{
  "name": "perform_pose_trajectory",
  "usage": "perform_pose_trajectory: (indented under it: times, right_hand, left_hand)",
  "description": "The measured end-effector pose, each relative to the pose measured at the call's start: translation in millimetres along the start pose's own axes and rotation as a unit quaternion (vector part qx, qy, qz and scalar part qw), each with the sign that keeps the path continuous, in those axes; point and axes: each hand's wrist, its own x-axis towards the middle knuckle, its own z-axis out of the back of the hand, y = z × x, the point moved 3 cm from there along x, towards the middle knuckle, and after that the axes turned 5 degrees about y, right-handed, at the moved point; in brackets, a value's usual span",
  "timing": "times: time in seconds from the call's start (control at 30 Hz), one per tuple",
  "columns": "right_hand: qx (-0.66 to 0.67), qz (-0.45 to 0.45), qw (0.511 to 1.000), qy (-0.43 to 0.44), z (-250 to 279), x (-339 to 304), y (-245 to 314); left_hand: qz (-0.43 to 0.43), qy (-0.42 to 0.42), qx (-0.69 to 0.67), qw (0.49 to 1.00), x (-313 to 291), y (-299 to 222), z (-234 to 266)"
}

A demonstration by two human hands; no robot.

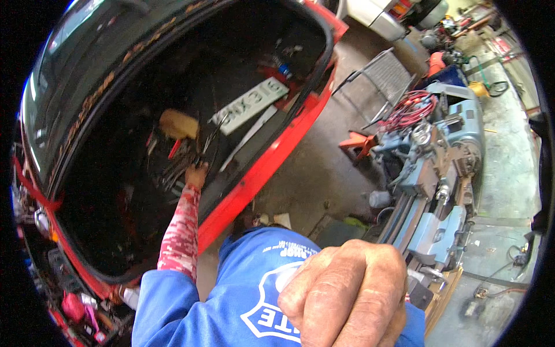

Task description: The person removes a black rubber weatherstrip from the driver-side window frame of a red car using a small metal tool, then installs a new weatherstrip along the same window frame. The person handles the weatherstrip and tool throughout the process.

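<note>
My left hand point(197, 175), its arm in a red-and-white patterned sleeve, reaches into the dark trunk of a red car. It rests against a pile of metal hand tools point(173, 171), and its fingers are partly lost among them. Just beyond lie a red-handled tool point(174, 149) and a tan block-like piece point(180, 124). A white number plate point(252, 106) lies farther right in the trunk. Close to the camera, my right hand point(346, 292) is closed, knuckles up, in front of my blue shirt; whatever it may hold is hidden.
The trunk's red sill point(263, 169) runs between my body and the tools. On the right stand a blue-grey lathe point(439, 231) with coiled red cables point(411, 110), an orange jack stand point(358, 144) and a folding chair point(381, 78). Clutter fills the lower left.
</note>
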Motion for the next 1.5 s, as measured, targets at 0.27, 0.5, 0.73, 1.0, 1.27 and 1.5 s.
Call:
perform_pose_trajectory:
  times: [0.27,0.5,0.73,1.0,1.27,1.5]
  right_hand:
    - [-0.117,0.043,0.991,0.055,73,42,63]
    - [-0.051,-0.113,0.991,0.052,153,72,194]
    - [0.002,-0.143,0.984,0.105,258,121,328]
    - [0.043,-0.170,0.974,0.142,370,199,432]
    - [-0.424,-0.373,0.820,-0.095,727,177,436]
    - [-0.635,-0.653,0.363,-0.196,949,-90,585]
  left_hand:
    - [0.028,-0.134,0.123,0.983,34,-82,-23]
    - [-0.103,-0.242,0.086,0.961,30,-192,-74]
    - [-0.171,-0.127,-0.091,0.973,-30,-366,-219]
    - [-0.292,0.100,-0.055,0.949,-44,-582,-297]
    - [-0.281,0.101,-0.145,0.943,64,-691,-323]
    - [-0.276,0.027,-0.221,0.935,186,-780,-329]
